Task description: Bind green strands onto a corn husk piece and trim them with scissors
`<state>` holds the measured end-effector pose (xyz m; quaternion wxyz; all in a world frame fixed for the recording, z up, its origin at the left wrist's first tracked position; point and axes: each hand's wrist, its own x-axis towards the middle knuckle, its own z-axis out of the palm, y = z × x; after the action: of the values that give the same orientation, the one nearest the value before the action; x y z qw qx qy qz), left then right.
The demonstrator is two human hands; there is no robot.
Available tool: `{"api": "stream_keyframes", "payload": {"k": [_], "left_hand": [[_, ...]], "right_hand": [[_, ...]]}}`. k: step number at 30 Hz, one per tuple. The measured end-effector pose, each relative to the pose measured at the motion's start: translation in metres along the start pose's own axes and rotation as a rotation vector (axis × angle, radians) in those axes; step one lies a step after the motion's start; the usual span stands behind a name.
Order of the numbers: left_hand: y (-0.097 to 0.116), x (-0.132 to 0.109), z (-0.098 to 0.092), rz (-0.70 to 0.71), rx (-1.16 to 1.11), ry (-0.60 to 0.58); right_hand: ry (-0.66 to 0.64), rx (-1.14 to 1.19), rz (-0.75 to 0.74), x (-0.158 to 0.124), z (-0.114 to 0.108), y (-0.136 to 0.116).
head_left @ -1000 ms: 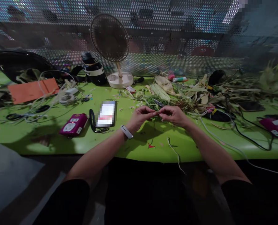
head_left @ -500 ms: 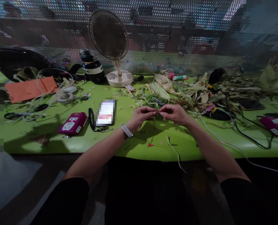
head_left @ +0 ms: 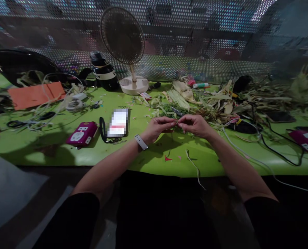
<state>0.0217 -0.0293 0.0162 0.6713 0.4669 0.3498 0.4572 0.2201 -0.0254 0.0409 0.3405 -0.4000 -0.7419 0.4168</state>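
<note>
Left hand and right hand pinching a scrap, right of phone.
I can't identify it; slack grip might drop it.

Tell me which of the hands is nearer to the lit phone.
Left. The left hand is to the right of the lit phone, apart from it; the right hand is farther right, past the left one.

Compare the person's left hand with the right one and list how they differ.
The left hand has a pale wristband; the right hand has none. The left hand's fingers point rightward, the right hand's leftward. Both bring their fingertips close together above the green table; what they pinch is too small to make out.
</note>
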Motion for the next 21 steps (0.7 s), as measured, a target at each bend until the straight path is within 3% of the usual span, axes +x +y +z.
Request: {"api": "stream_keyframes", "payload": {"k": [9,17,21], "left_hand": [[-0.0054,-0.0001,0.0024,0.202,0.089,0.056],[-0.0064,0.0025,-0.0053,0.574,0.303,-0.068],[-0.0065,0.0021,-0.0061,0.660,0.338,-0.143]], "right_hand": [[0.030,0.231,0.103,0.0034,0.0019,-0.0014],[0.015,0.450,0.231,0.0042,0.0038,-0.0037],[-0.038,0.532,0.304,0.0061,0.0042,-0.0025]]}}
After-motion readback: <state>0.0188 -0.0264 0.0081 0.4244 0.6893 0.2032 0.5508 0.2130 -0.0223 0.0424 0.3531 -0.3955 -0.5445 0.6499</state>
